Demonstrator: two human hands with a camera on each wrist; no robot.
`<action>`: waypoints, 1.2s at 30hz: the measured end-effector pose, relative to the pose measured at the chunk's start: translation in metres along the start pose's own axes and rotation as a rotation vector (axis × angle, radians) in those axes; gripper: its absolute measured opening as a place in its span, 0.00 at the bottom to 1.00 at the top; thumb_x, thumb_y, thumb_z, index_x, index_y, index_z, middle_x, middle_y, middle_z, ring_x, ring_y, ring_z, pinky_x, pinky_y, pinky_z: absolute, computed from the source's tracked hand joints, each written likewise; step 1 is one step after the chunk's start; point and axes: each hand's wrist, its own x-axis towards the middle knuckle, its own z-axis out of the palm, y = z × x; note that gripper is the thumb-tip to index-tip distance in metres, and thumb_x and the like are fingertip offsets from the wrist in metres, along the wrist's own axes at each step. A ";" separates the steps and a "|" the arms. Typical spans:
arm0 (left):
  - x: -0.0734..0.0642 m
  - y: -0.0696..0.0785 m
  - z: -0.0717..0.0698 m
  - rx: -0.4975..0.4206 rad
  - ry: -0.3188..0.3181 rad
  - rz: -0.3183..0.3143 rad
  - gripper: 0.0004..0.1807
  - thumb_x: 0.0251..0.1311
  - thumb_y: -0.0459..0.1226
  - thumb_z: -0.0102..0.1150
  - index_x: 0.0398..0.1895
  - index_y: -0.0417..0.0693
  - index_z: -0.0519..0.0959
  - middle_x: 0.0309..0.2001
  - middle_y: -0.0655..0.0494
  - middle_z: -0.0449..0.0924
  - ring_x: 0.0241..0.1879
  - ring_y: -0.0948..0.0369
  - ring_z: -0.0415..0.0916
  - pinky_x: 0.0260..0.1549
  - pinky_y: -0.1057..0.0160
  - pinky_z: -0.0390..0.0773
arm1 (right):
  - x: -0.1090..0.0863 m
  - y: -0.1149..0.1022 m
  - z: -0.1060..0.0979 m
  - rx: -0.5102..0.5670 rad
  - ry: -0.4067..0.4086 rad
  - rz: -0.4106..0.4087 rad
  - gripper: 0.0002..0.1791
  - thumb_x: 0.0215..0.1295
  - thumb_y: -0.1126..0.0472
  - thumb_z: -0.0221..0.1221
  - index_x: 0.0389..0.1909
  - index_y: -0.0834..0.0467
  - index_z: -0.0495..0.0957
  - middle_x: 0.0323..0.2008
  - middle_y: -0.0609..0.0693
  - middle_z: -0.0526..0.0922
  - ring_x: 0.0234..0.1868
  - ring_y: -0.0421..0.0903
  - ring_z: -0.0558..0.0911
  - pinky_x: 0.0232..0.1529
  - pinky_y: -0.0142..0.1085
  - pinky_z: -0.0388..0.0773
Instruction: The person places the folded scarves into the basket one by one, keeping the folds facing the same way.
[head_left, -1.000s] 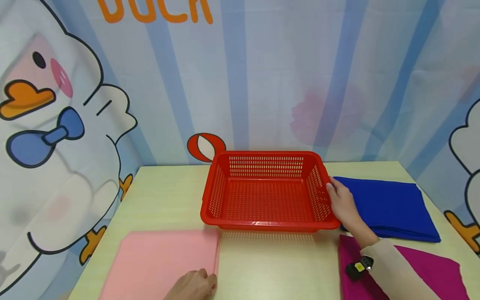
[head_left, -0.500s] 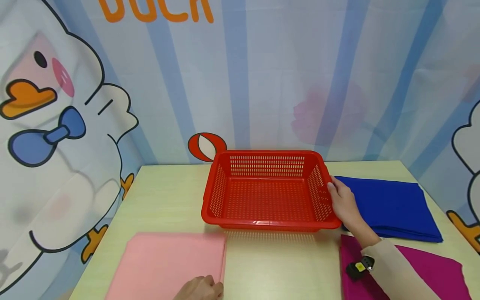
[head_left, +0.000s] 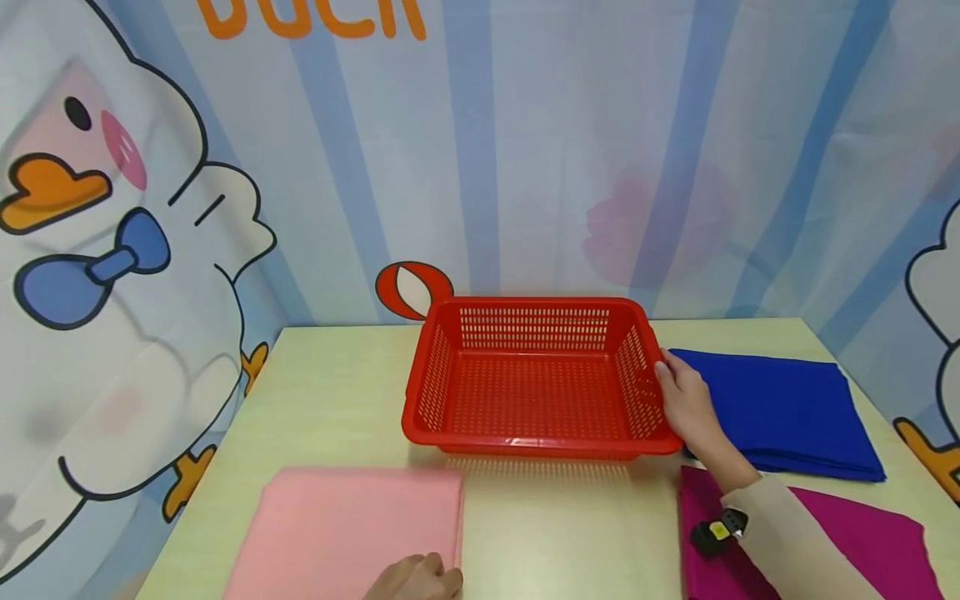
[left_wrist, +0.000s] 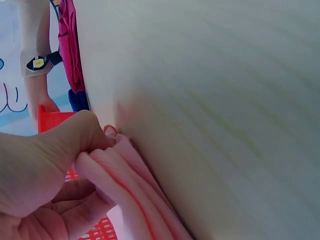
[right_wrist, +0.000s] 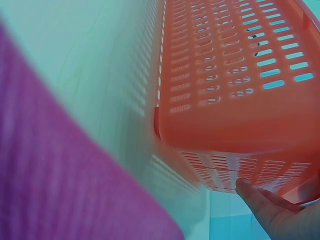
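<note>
A folded pink cloth (head_left: 348, 521) lies on the table at the front left. My left hand (head_left: 416, 578) grips its right edge near the front. In the left wrist view, the layered folds of the pink cloth (left_wrist: 132, 192) run out between the thumb and curled fingers of my left hand (left_wrist: 47, 175). A red plastic basket (head_left: 532, 400) with slotted walls stands mid-table, its inside bare. My right hand (head_left: 690, 408) holds it at the right end, thumb over the rim. From the right wrist, my right hand (right_wrist: 280, 212) shows against the basket's end wall (right_wrist: 235, 132).
A folded blue cloth (head_left: 780, 412) lies at the back right, just beyond my right hand. In front of it is a folded magenta cloth (head_left: 862, 542), partly under my right forearm. A printed duck backdrop (head_left: 525, 150) rises behind the pale table (head_left: 345, 392).
My left hand has drawn the pink cloth a little to the right and toward me. The basket and my right hand have stayed in place.
</note>
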 end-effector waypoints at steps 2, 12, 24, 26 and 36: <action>0.001 0.002 0.001 0.001 0.007 0.009 0.19 0.63 0.53 0.61 0.25 0.48 0.80 0.19 0.61 0.68 0.19 0.72 0.61 0.17 0.74 0.65 | 0.000 0.000 0.000 0.001 0.000 0.001 0.29 0.83 0.57 0.38 0.73 0.73 0.54 0.51 0.74 0.77 0.43 0.63 0.82 0.34 0.31 0.79; 0.010 0.010 0.001 0.049 0.043 0.069 0.20 0.64 0.53 0.60 0.23 0.49 0.79 0.18 0.62 0.66 0.18 0.72 0.60 0.16 0.75 0.62 | 0.001 0.001 0.000 0.003 0.000 -0.013 0.29 0.83 0.56 0.37 0.73 0.73 0.54 0.51 0.74 0.77 0.41 0.63 0.83 0.31 0.26 0.76; 0.020 0.021 0.004 0.104 0.040 0.100 0.19 0.63 0.53 0.60 0.23 0.52 0.78 0.18 0.62 0.65 0.18 0.70 0.60 0.16 0.74 0.61 | 0.000 0.001 0.001 0.011 -0.012 0.002 0.29 0.83 0.56 0.37 0.73 0.73 0.54 0.52 0.74 0.76 0.43 0.63 0.82 0.35 0.36 0.82; 0.022 0.022 0.004 0.111 0.029 0.102 0.19 0.63 0.54 0.59 0.23 0.52 0.78 0.18 0.62 0.65 0.18 0.70 0.61 0.17 0.74 0.62 | 0.000 0.001 0.001 0.010 -0.011 0.005 0.29 0.83 0.55 0.37 0.73 0.72 0.54 0.53 0.74 0.76 0.44 0.63 0.82 0.35 0.36 0.82; 0.029 0.028 0.004 0.101 -0.015 0.089 0.24 0.66 0.60 0.54 0.26 0.52 0.81 0.19 0.61 0.67 0.19 0.70 0.63 0.17 0.74 0.65 | -0.001 0.000 0.000 0.017 -0.011 0.015 0.30 0.83 0.55 0.37 0.74 0.72 0.53 0.54 0.73 0.75 0.44 0.63 0.82 0.35 0.34 0.82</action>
